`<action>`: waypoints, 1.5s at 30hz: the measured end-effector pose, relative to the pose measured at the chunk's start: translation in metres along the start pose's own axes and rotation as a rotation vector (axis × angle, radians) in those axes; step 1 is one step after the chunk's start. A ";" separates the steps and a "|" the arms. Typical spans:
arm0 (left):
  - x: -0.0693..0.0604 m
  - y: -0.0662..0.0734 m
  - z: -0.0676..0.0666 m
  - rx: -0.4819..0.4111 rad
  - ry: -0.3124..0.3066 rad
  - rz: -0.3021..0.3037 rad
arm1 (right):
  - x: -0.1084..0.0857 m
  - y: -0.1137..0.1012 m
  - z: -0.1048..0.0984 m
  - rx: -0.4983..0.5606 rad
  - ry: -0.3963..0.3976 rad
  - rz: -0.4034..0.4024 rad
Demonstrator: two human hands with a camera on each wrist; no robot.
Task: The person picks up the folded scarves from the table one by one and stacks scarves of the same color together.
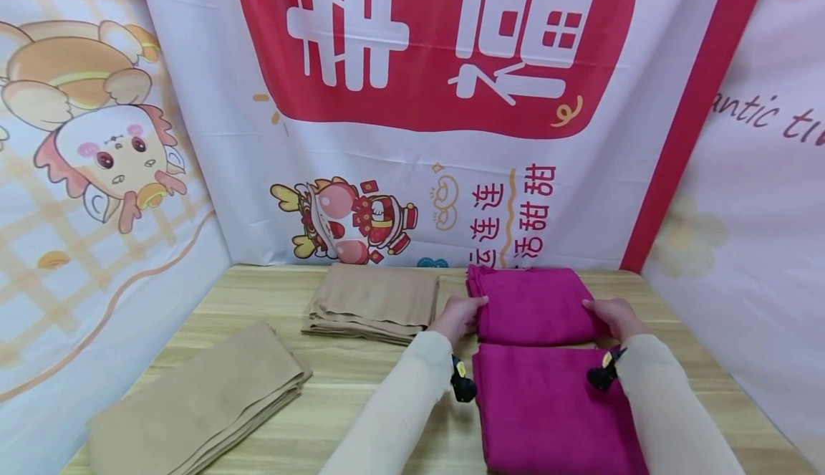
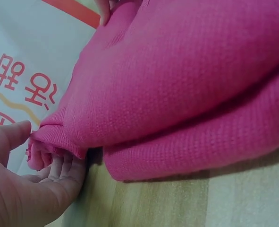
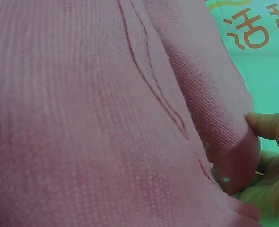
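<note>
A folded magenta cloth lies along the counter's far edge, near its right corner. Partly closed, the left hand and right hand grip opposite ends of its long axis.

I'm in a booth-like space. My table has a banner along its far edge, printed sheets along both sides.

Rear magenta knit cloth, folded

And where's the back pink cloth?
Head view: at right, the back pink cloth lies between the left hand and right hand, beyond the front pink cloth.
</note>
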State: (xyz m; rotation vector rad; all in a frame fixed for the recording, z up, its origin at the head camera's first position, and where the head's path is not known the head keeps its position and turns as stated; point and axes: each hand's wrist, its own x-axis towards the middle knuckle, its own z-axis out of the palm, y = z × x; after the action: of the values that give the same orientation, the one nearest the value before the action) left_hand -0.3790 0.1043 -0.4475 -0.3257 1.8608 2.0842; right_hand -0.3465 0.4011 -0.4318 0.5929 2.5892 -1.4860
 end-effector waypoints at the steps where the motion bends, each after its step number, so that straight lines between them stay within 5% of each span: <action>1: 0.001 0.000 0.000 0.004 -0.003 0.002 | 0.000 0.000 0.000 -0.003 -0.001 0.002; 11: -0.010 0.002 0.003 0.070 0.027 0.022 | 0.003 0.000 0.000 0.022 0.000 0.004; 19: 0.004 -0.001 0.003 0.109 0.021 0.028 | 0.000 -0.001 -0.001 -0.007 0.042 -0.017; 24: -0.001 -0.001 0.004 0.124 0.034 0.044 | -0.001 0.001 -0.002 -0.011 0.053 -0.004; 35: 0.003 -0.001 0.006 0.142 0.071 0.044 | 0.003 0.005 -0.003 0.113 0.077 0.016; 45: 0.002 -0.001 0.009 0.158 0.132 0.121 | 0.000 0.003 -0.004 0.166 0.085 0.031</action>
State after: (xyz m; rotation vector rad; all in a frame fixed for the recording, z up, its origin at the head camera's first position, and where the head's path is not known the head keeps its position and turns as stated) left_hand -0.3802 0.1138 -0.4485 -0.3266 2.1581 2.0183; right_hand -0.3454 0.4059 -0.4318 0.7260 2.5209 -1.7140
